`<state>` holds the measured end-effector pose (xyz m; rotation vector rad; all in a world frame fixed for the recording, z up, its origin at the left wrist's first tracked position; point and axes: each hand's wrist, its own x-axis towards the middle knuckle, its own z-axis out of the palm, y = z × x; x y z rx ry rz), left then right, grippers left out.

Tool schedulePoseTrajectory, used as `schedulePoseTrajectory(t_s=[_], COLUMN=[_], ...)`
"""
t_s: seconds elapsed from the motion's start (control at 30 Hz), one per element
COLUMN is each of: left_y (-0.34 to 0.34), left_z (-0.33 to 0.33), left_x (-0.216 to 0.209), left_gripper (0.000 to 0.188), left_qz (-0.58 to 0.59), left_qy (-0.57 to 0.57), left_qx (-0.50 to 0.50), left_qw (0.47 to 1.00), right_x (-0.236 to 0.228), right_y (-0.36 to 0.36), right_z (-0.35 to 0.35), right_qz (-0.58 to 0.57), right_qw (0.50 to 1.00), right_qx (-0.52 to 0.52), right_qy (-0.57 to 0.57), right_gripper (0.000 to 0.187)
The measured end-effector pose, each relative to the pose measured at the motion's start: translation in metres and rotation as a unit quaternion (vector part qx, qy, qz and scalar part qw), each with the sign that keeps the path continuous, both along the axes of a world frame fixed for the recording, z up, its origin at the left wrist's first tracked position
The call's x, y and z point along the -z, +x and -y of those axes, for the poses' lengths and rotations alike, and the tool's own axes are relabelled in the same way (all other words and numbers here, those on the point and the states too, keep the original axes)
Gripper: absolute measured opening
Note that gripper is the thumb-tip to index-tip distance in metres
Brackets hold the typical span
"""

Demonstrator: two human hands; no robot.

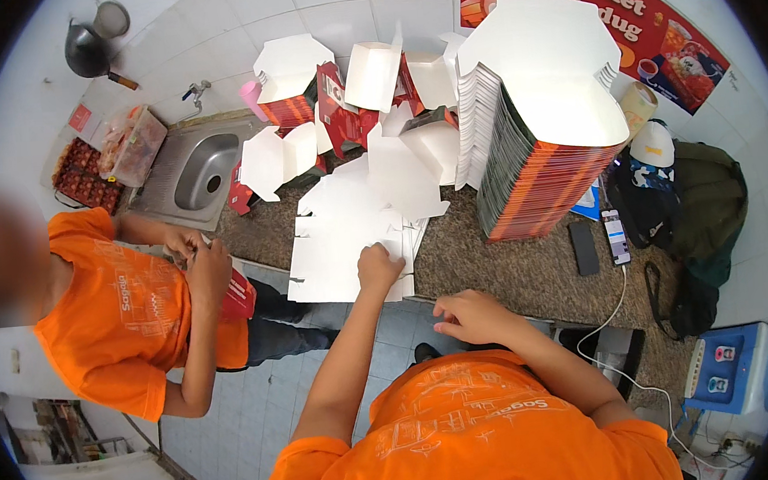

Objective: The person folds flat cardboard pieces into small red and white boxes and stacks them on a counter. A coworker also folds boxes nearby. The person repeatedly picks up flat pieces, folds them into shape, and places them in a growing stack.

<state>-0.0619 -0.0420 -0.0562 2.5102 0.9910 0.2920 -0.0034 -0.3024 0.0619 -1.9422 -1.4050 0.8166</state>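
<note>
On the counter, a flat white cardboard box blank (pixel 336 257) lies printed side down, its near edge over the counter's front. My left hand (pixel 381 269) is closed at this blank's right part, its fingertips partly hidden. My right hand (pixel 476 317) hovers by the counter's front edge, holding nothing, with its fingers loosely bent and apart. Half-folded white boards (pixel 401 171) lie just beyond the blank. Right of them rises a tall stack of flat red and black boxes (pixel 542 182), white inside, topped by a white flap.
Several folded boxes (pixel 287 99) crowd the back near a steel sink (pixel 209 174). A co-worker in an orange shirt (pixel 136 305) stands left, both hands on a red box (pixel 238 292). Phones (pixel 616 237), a charging cable (pixel 625 298) and a dark green backpack (pixel 709 192) occupy the right.
</note>
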Motion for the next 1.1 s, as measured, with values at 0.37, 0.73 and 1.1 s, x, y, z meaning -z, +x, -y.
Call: schedulePoseTrajectory(t_s=[0.37, 0.73, 1.1], left_y=[-0.026, -0.032, -0.041], left_z=[-0.043, -0.049, -0.063], left_x=[-0.005, 0.006, 0.024], left_gripper=[0.017, 0.044, 0.036], left_qz=[0.052, 0.052, 0.084], left_qy=[-0.444, -0.410, -0.412], left_qx=[0.009, 0.067, 0.081], left_qw=[0.895, 0.908, 0.904], right_x=[0.142, 0.149, 0.174], right_y=[0.038, 0.026, 0.032], right_z=[-0.175, -0.182, -0.181], right_qz=[-0.441, -0.471, -0.512], right_qw=[0.859, 0.838, 0.820], right_qx=[0.258, 0.261, 0.234], right_qy=[0.024, 0.087, 0.107], right_gripper=[0.033, 0.019, 0.026])
